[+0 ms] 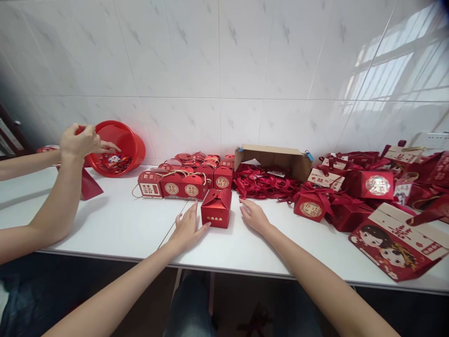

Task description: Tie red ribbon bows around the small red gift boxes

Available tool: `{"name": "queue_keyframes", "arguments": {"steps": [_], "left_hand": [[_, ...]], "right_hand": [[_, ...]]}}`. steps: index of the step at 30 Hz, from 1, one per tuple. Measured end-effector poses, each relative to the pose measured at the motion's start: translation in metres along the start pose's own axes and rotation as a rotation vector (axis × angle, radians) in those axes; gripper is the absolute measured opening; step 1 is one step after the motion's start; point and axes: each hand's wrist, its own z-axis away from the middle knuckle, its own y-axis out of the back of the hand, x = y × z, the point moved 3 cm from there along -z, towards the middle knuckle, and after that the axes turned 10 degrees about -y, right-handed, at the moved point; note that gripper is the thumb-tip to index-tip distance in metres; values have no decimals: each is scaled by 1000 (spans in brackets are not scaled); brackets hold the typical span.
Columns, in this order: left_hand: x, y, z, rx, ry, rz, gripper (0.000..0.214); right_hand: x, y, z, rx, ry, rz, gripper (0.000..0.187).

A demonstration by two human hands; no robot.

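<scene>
A small red gift box (216, 211) with gold lettering and a folded top stands upright on the white table in front of me. My left hand (187, 227) is at its left side, fingers stretched and apart, with the thumb at the lower corner of the box. On the other side, my right hand (255, 216) rests on the table apart from the box, holding nothing visible, its fingers extended towards the ribbons. Just beyond it, dark red ribbons (263, 183) spill from a cardboard box (273, 153) lying on its side.
Rows of red gift boxes (185, 187) stand behind on the left. More ribboned boxes (351, 187) and a large patterned box (396, 241) crowd the right. A co-worker's arms (58, 196) reach near a tipped red bucket (135, 150) holding small wrapped items.
</scene>
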Motion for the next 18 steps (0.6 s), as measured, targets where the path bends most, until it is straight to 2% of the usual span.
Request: {"name": "queue_keyframes", "arguments": {"steps": [2,4,6,8,10,12,14,15,18], "left_hand": [[0,1,0,5,-7,9,77],[0,3,0,31,-19,10,77],[3,10,1,99,-45,-1,74],[14,21,4,222,-84,-13,67],[37,33,9,364,-124,16,57],[69,42,15,428,-177,145,48],[105,45,18,353,-221,394,47],[121,46,18,291,-199,547,48],[158,44,13,24,-89,1011,52]], "right_hand": [[-3,19,9,86,-7,-49,37],[-3,44,18,247,-45,-140,35],[-3,73,26,428,-80,-334,29],[-3,97,34,470,-108,-594,24],[-8,114,42,349,-126,-811,25],[-19,123,53,181,-120,-910,23],[-34,125,66,21,-91,-919,21],[-41,123,73,-61,-76,-920,20],[-58,116,94,-301,-62,-958,19]]}}
